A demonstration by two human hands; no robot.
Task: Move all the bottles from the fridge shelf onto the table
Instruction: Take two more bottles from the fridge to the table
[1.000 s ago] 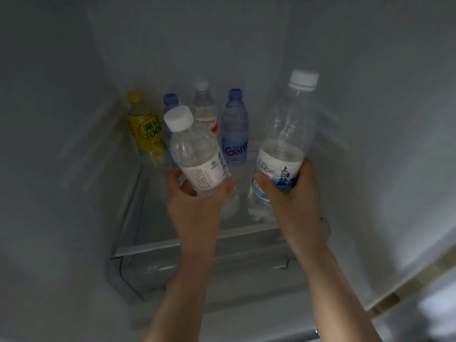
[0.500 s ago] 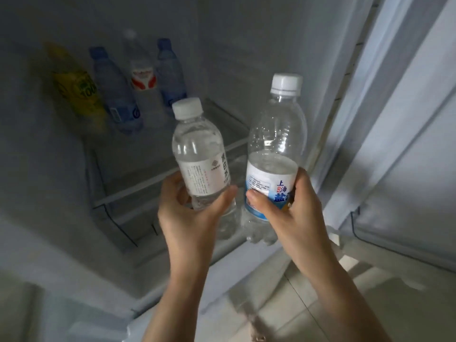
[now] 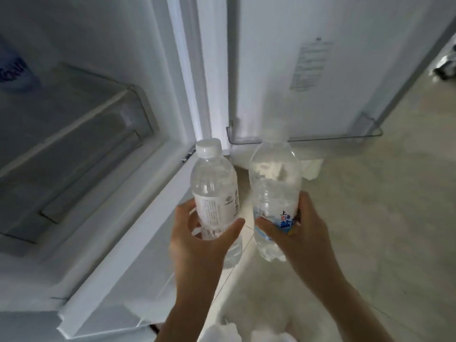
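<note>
Left grip: the left hand [image 3: 197,239] is being kept wrapped around the lower half of the small bottle [image 3: 214,191], thumb across the front; the bottle is being held upright.
Right grip: the right hand [image 3: 299,233] is being kept closed on the label band of the tall bottle [image 3: 274,193], also upright.
Position of bottles: both are being carried clear of the fridge frame [image 3: 138,218], to its right, above the floor [image 3: 370,218]; they are near each other, apparently not touching.
Desk: not being shown.
Remaining stock: a blurred blue label [image 3: 14,70] is being glimpsed deep inside the frame, so more bottles are judged left.
Slip risk: low holds are judged liable to let wet bottles slide.
Edge risk: the open door [image 3: 308,70] and its rail [image 3: 306,139] are standing just beyond the bottles.
Open room: the floor right of the frame is being left free.
</note>
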